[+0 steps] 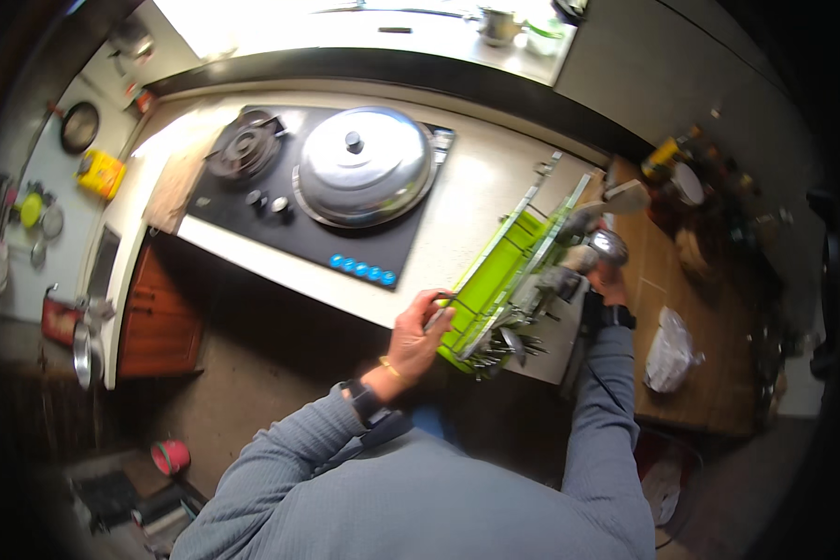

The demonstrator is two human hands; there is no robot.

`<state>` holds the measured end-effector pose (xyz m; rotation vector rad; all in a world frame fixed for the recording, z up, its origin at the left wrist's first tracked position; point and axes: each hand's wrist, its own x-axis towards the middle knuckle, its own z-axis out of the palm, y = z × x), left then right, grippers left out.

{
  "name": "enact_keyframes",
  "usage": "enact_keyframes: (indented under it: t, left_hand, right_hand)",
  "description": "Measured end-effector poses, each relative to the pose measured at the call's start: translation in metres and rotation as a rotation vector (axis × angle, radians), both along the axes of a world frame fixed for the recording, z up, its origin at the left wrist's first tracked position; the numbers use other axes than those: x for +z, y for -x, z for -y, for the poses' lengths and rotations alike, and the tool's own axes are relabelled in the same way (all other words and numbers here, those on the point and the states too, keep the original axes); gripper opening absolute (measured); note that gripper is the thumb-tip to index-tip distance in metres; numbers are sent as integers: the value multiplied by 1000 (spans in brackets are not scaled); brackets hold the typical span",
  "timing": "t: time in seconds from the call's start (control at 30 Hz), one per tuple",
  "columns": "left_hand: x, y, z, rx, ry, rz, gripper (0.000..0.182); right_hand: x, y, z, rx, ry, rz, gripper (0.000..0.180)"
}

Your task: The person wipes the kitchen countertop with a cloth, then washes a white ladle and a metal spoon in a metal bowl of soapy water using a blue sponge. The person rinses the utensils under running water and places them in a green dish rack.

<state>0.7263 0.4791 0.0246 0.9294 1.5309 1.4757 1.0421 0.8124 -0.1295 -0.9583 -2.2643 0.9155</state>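
A metal dish rack with a green tray (491, 273) stands slanted on the pale counter. Its near end is gripped by my left hand (418, 336), fingers around the frame. Spoons and other cutlery (504, 350) fill a holder at the rack's near right corner. Ladles and wooden spatulas (626, 197) stick out of the rack's right side. Beside them is my right hand (607, 280), partly hidden behind a shiny round utensil head (609, 245); whether it holds the rack or a utensil cannot be told.
Left of the rack, a large domed lid (364, 164) covers a pan on the black gas hob (301, 238). A wooden table (700, 378) on the right bears a plastic bag (668, 350) and jars. A pink bucket (171, 457) stands on the floor at lower left.
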Motion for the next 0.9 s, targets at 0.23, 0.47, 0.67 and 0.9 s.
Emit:
enact_keyframes:
  t: [0.23,0.47,0.67,0.9]
  left_hand:
    - [11,21,29,15,-42,79,25]
    - [21,82,86,-32,-53,119,26]
    - [47,175,165,28,-170,116,29]
    - [85,344,305,187,-244,145,27]
  right_hand:
    - [-60,-60,30,-102,-90,62,23]
    - [-18,3,132,-394,564,-428,32]
    - [67,133,228,-282,578,-636,41]
    - [150,369,349,17,37,-323,43]
